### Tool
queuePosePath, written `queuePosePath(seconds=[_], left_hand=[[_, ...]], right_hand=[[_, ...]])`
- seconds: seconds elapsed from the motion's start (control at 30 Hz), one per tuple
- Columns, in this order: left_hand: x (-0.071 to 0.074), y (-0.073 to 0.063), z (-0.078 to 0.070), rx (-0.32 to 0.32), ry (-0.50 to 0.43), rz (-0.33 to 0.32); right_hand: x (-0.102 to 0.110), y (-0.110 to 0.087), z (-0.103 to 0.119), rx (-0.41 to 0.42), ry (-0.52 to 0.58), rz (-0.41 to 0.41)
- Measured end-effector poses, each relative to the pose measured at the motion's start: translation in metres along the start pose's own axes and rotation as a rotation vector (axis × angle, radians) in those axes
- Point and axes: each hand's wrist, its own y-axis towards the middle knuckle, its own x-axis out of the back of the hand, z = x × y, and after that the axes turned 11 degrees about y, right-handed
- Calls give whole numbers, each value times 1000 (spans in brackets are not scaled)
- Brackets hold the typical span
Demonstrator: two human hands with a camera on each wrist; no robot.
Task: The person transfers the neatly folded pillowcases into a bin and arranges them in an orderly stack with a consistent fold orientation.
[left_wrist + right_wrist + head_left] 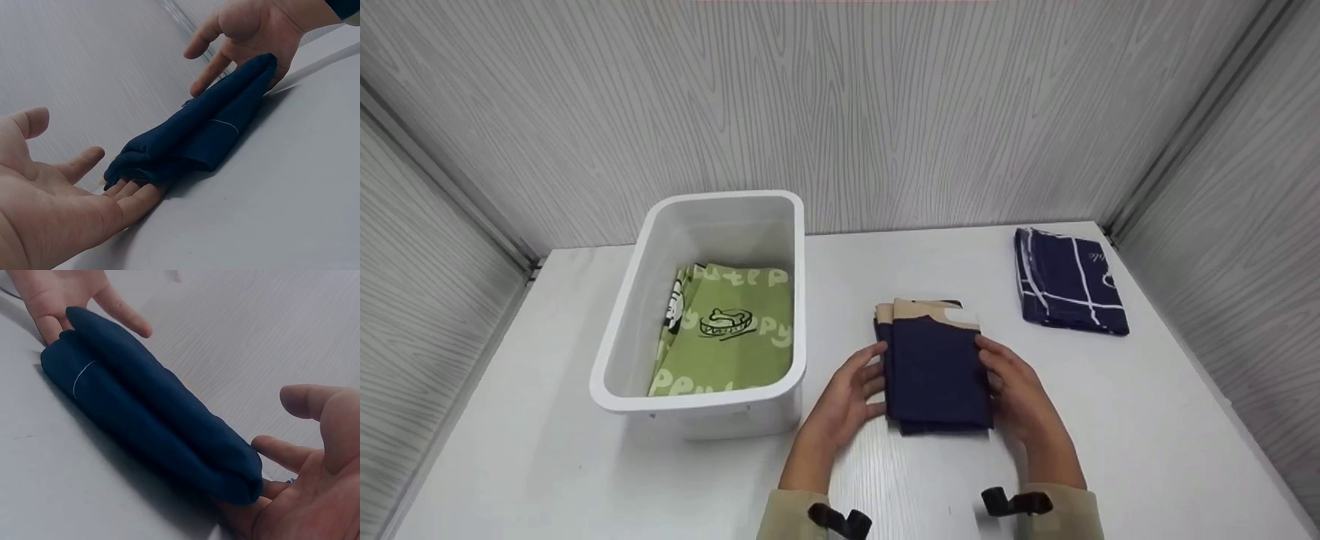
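A folded navy cloth (941, 375) with a beige and white band along its far end lies on the table between both hands. My left hand (846, 396) is at its left side; in the left wrist view, fingertips of the left hand (73, 208) reach under the cloth's edge, with the thumb held away. On the opposite side, my right hand (1024, 390) touches the right edge. The right wrist view shows some fingers of the right hand (315, 472) partly hidden beneath the folded cloth (152, 410), its thumb apart from the fabric.
To the left stands a white plastic bin (611, 360) with a folded green printed cloth (735, 330) inside. Another folded navy cloth with white lines (1069, 281) lies at the back right of the white table (870, 487). Grey wood-grain panels (840, 112) enclose the back and sides.
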Motion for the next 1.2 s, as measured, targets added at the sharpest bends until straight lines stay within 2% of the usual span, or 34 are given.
queuePosePath(seconds=[0.17,0.33,0.53,0.77,1.0,1.2], left_hand=[[-4,4,-15,-22,-12,-5],[-8,3,-21,-41,-13,-13],[-7,1,-20,-3,-56,-21],[-4,1,-16,-10,42,-30],[-5,-3,-12,-6,3,-41],[-7,-5,-11,0,-4,-44]], right_hand=[[-5,7,14,14,-14,14],[-9,8,17,25,-14,23],[-9,7,14,18,-35,10],[-10,4,8,4,-70,1],[-10,4,1,5,-121,4],[-10,4,-5,8,-97,5]])
